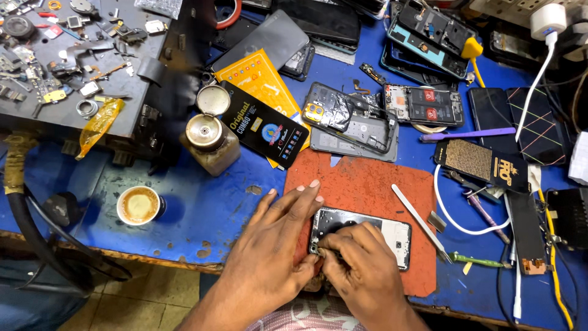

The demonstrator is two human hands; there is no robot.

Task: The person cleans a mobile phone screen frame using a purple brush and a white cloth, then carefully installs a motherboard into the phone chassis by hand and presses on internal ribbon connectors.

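An opened phone (380, 230) with its back off lies on a rust-red work mat (367, 184) near the front edge of the blue bench. My left hand (275, 245) rests flat on the mat, its fingers pressing the phone's left edge. My right hand (358, 263) is curled over the phone's lower left corner, fingertips pinched together there; whether it grips a small part or tool is hidden.
White tweezers (422, 222) and a green-handled tool (481, 261) lie right of the phone. Behind the mat sit more dismantled phones (352, 119), a dispenser bottle (208, 144), a cup of tea (139, 205), packaging (263, 125), cables (456, 220) and a parts tray (73, 61).
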